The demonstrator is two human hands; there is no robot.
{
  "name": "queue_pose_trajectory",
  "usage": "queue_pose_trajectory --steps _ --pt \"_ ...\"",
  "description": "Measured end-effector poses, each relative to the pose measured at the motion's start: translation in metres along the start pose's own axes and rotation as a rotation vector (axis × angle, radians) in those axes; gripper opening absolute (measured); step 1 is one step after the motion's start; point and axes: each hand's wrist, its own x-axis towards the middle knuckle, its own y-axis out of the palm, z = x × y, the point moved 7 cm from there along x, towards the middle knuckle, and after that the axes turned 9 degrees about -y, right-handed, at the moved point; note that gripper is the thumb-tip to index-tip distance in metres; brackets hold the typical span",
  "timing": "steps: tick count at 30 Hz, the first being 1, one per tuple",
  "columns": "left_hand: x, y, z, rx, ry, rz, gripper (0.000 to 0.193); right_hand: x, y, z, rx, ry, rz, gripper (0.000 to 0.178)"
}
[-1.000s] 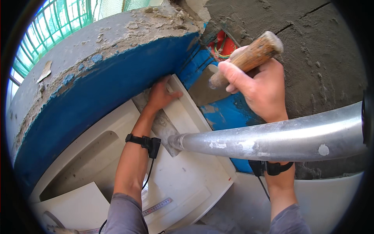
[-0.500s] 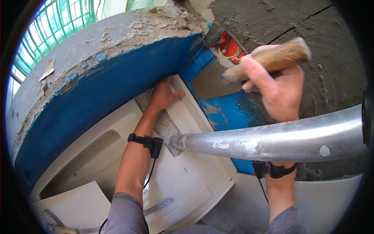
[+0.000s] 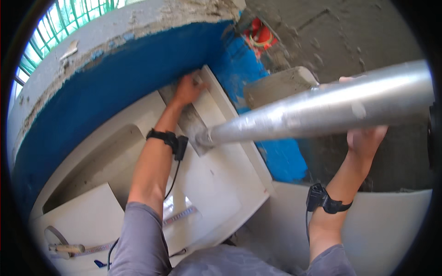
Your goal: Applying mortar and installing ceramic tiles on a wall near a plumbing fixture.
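Looked about partway along to me. Grey mortar (image 3: 317,34) covered a big area of the right-hand wall, while a blue strip (image 3: 282,162) beside the white tub (image 3: 232,172) was bare, and so was the curved blue wall (image 3: 115,94). The red box (image 3: 263,37) up in the corner was open, wires showing.

The trowel (image 3: 274,91) poked out past the upper side of the metal pole (image 3: 322,112), mortar-smeared, just below the red box. Couldn't tell if its blade touched the wall. It sat up and to the left of the right hand (image 3: 366,136), which was mostly behind the pole, so no idea how tight those fingers were or what they had.

Left hand (image 3: 187,91) was on the tub's far end, thumb spread from the fingers, nothing gripped that I could see. Trowel was well off to its right.
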Motion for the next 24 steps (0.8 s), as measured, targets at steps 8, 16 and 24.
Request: queue_pose_trajectory --steps 8,16,24 --pt "-0.103 -0.096 -0.017 -0.307 -0.370 -0.596 0.028 -0.042 -0.052 0.073 -0.012 0.359 -0.124 0.020" --pt "-0.294 -0.034 -0.158 -0.086 0.069 -0.744 0.036 -0.129 -0.147 0.189 -0.161 0.293 -0.062 0.032" --pt "-0.383 0.224 -0.183 0.383 0.181 0.485 0.050 -0.275 -0.281 0.273 -0.220 0.520 -0.103 0.038"
